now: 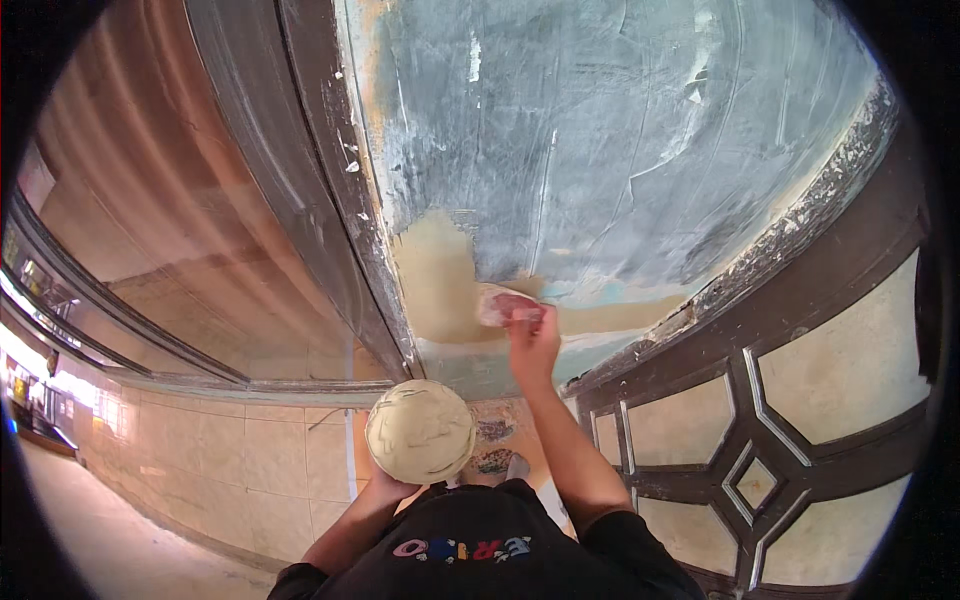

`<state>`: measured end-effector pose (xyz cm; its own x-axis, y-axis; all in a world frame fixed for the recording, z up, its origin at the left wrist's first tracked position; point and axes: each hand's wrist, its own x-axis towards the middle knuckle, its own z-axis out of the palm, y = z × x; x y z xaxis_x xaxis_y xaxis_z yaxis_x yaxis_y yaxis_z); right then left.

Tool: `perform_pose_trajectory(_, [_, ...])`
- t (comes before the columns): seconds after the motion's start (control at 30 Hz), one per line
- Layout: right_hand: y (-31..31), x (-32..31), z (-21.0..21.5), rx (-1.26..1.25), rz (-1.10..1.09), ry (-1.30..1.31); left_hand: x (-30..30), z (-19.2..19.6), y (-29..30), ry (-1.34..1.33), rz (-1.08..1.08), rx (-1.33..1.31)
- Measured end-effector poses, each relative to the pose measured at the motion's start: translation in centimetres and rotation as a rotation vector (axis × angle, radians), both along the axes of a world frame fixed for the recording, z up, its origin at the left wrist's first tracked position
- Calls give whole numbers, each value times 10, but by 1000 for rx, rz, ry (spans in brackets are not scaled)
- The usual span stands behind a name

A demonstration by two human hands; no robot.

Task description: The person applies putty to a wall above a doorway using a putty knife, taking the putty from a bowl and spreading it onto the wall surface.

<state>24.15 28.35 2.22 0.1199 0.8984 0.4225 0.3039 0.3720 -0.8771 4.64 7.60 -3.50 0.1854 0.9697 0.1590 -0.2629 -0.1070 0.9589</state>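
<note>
My right hand (534, 345) is closed on a reddish putty scraper (509, 306), its blade held against the wall. Around it, wet beige filler (438, 275) covers a patch on the lower left of the blue-grey wall (590, 150). A beige band (620, 318) runs on to the right along the wall's lower part. Low in front of my body, my left hand (392, 484) supports a round container filled with cream-coloured paste (420, 430). The paste's surface is rough with ridges. Most of the left fingers are hidden beneath the container.
A dark wooden frame (330, 180) spattered with white borders the wall on the left, beside a glass pane (180, 210) with brownish reflections. To the right stands a dark panelled door (740, 420). Below, a patterned mat (495, 460) lies by my feet, with a tiled surface (240, 450) to the left.
</note>
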Motion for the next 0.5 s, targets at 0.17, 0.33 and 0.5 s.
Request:
perform_pose_trajectory(0.17, [-11,25,-5,-71,-59,325,10,48,3,-339,69,-87])
perform_pose_trajectory(0.33, [-6,-5,-8,6,41,-16,8,40,7,-8,22,-19])
perform_pose_trajectory(0.5, [-3,33,4,-84,-38,276,7,52,6,-1052,77,-653])
